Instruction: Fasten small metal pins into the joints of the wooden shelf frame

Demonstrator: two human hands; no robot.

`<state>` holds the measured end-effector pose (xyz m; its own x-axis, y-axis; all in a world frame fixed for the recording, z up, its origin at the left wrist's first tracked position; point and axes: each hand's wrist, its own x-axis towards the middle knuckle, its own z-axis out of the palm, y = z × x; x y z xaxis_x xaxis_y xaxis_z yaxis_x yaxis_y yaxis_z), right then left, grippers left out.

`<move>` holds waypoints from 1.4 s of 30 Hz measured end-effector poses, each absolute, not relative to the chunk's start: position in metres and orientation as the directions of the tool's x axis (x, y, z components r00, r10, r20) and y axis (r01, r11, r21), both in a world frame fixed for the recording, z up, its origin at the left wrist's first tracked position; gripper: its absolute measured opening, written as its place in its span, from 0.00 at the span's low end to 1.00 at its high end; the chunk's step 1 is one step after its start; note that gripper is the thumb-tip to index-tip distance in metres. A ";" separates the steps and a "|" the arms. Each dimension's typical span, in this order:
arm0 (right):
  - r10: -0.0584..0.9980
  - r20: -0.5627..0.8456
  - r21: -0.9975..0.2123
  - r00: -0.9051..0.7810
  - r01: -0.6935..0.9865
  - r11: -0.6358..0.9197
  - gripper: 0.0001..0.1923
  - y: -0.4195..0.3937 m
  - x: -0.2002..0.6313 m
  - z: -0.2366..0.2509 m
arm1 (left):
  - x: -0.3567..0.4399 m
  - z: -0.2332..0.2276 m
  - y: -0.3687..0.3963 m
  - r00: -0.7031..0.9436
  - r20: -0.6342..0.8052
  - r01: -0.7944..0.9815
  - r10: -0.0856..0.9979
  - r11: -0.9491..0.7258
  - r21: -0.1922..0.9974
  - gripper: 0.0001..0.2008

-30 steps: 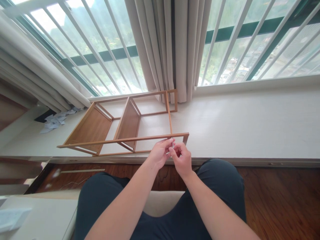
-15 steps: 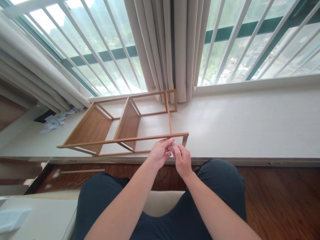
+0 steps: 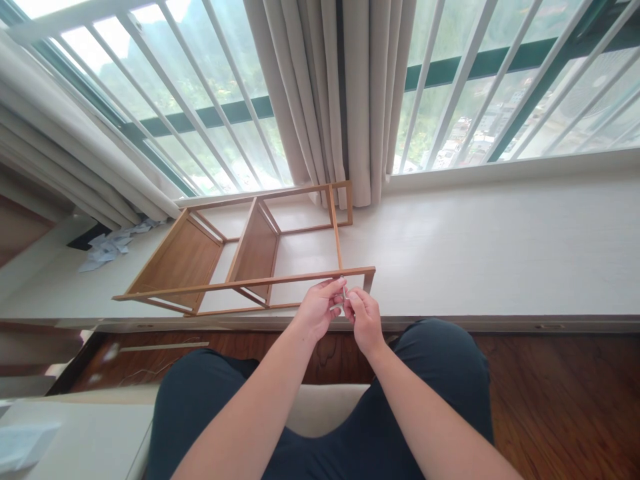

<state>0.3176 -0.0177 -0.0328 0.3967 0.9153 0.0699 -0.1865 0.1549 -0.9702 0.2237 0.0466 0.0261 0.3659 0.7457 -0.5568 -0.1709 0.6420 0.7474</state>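
A brown wooden shelf frame (image 3: pixel 280 283) lies on its side on the white window ledge, with two panels set across it. At the outer face of its near rail, close to the right end, a thin silvery rod that looks like an Allen key (image 3: pixel 344 291) points up toward the wood. My left hand (image 3: pixel 319 308) pinches the rod near the rail between thumb and finger, other fingers curled. Closed around the lower end of the rod is my right hand (image 3: pixel 365 319). The tip at the rail is too small to make out.
The white ledge (image 3: pixel 500 247) runs along barred windows, with grey curtains (image 3: pixel 320 100) hanging behind the shelf frame. Crumpled paper (image 3: pixel 107 248) lies at the ledge's left end. A white surface (image 3: pixel 75 433) stands at lower left, above a dark wooden floor (image 3: pixel 550 400).
The view has shifted very slightly. My right hand has turned a little at the lower end of the rod; my left hand and the shelf frame stay in place.
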 end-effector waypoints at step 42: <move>0.855 0.259 -0.964 0.449 0.180 0.197 0.13 -0.021 0.316 -0.037 | 0.223 0.022 0.049 0.407 -0.532 -0.230 0.742 0.647 0.727 0.12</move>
